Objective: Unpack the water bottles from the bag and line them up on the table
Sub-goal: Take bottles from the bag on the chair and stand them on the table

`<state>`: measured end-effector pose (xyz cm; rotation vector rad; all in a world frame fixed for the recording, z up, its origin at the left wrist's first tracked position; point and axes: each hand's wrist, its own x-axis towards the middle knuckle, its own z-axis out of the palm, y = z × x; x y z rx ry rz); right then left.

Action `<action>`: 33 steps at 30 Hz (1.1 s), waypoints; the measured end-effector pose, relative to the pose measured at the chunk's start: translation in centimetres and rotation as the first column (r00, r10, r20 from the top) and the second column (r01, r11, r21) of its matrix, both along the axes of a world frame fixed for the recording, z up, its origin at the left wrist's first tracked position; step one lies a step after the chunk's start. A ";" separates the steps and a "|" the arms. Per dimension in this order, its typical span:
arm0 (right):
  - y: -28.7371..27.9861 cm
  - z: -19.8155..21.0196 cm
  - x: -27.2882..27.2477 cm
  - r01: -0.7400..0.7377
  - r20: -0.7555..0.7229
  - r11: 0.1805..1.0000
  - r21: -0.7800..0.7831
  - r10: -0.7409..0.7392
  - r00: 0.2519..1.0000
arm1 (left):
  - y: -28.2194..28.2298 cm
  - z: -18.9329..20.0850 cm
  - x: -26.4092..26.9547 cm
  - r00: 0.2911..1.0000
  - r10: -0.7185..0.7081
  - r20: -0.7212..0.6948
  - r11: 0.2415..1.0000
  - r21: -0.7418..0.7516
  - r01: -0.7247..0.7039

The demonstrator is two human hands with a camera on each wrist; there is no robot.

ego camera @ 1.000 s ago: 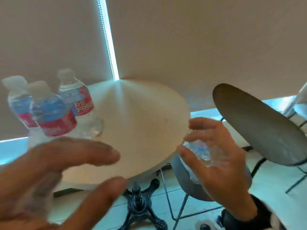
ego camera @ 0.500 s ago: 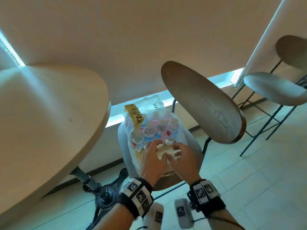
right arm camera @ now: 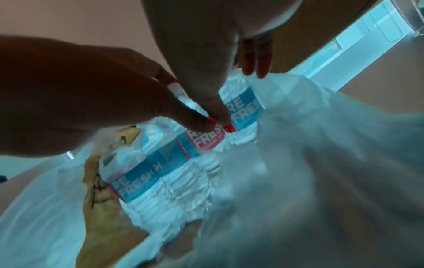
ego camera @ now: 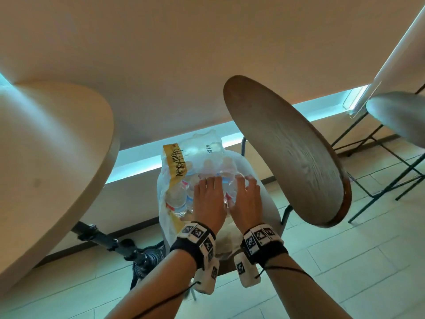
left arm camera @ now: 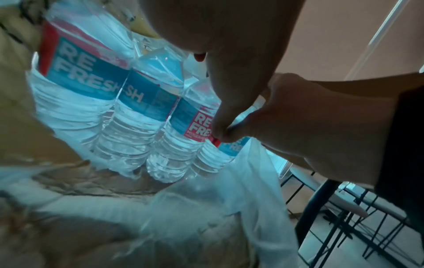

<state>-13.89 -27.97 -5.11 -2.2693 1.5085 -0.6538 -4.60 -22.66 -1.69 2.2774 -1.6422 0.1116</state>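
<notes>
A: What is hard to make out here?

B: The bottle caps. From the head view both hands cover the near side of the pack of water bottles (ego camera: 184, 199), and the clear wrap blurs the far ones. The bench (ego camera: 50, 157) is cut off at the left edge, so whatever stands further along it is out of sight. The lower part of each wrist picture is smeared.

A: Any writing you can read?

B: Blue and red labels saying "RE FRESH" on the bottles (left arm camera: 91, 72). A yellow strip (ego camera: 176, 163) on the bag carries black script I cannot read.

A: Where is the pack?

B: In a thin white plastic bag (ego camera: 250, 166) on the seat of a chair (ego camera: 273, 217), between the bench and a dark wooden chair back (ego camera: 287, 153).

A: And each grip?

B: The left hand (ego camera: 209, 199) lies on top of the pack, its thumb and fingers closed around a bottle. The right hand (ego camera: 246, 199) does likewise on the bottle beside it. In the left wrist view the two thumbs meet at the red edge of a label (left arm camera: 199, 125).

A: What else is around?

B: A black cast pedestal (ego camera: 145, 259) under the bench, a pale tiled floor (ego camera: 345, 261), a second chair (ego camera: 395, 116) at the right with thin black legs, and roller blinds (ego camera: 207, 54) behind. Each wrist wears a black band (ego camera: 195, 247) with square printed markers.
</notes>
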 end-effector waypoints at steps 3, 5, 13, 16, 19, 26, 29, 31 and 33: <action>1.2 -1.0 -0.6 -0.032 0.102 0.999 -0.034 0.035 0.994 | 1.1 -1.0 -0.5 0.994 -0.106 0.009 0.994 -0.002 0.106; 2.1 -1.3 -1.0 -0.070 0.163 0.997 -0.039 0.075 0.984 | 1.9 -1.5 -0.7 0.990 -0.139 -0.036 0.990 -0.001 0.139; 5.2 6.0 -4.4 -0.149 0.231 0.987 0.053 0.133 0.964 | 5.8 2.9 -1.2 0.940 -0.160 -0.302 0.982 -0.141 0.121; 6.8 14.2 -5.2 -0.285 0.238 0.955 -0.086 0.297 0.925 | 9.0 9.3 -1.0 0.921 -0.160 -0.355 0.971 -0.224 0.082; 9.0 23.7 -5.0 -0.388 0.265 0.884 -0.261 0.452 0.852 | 13.3 18.1 -0.1 0.921 -0.147 -0.362 0.968 -0.245 0.058; 10.2 35.6 2.7 -0.665 0.440 0.685 -0.296 0.716 0.542 | 25.1 33.4 4.7 0.941 0.046 -0.336 0.852 -0.479 -0.212; 13.3 38.9 7.3 -0.732 0.441 0.562 -0.385 0.809 0.390 | 29.1 35.9 7.2 0.934 0.186 -0.306 0.823 -0.470 -0.318; 15.1 39.3 10.7 -0.782 0.419 0.491 -0.383 0.847 0.327 | 31.5 36.5 8.8 0.912 0.290 -0.288 0.797 -0.455 -0.397; 16.7 38.9 14.4 -0.819 0.383 0.446 -0.362 0.872 0.305 | 33.3 36.2 10.4 0.883 0.363 -0.299 0.776 -0.428 -0.464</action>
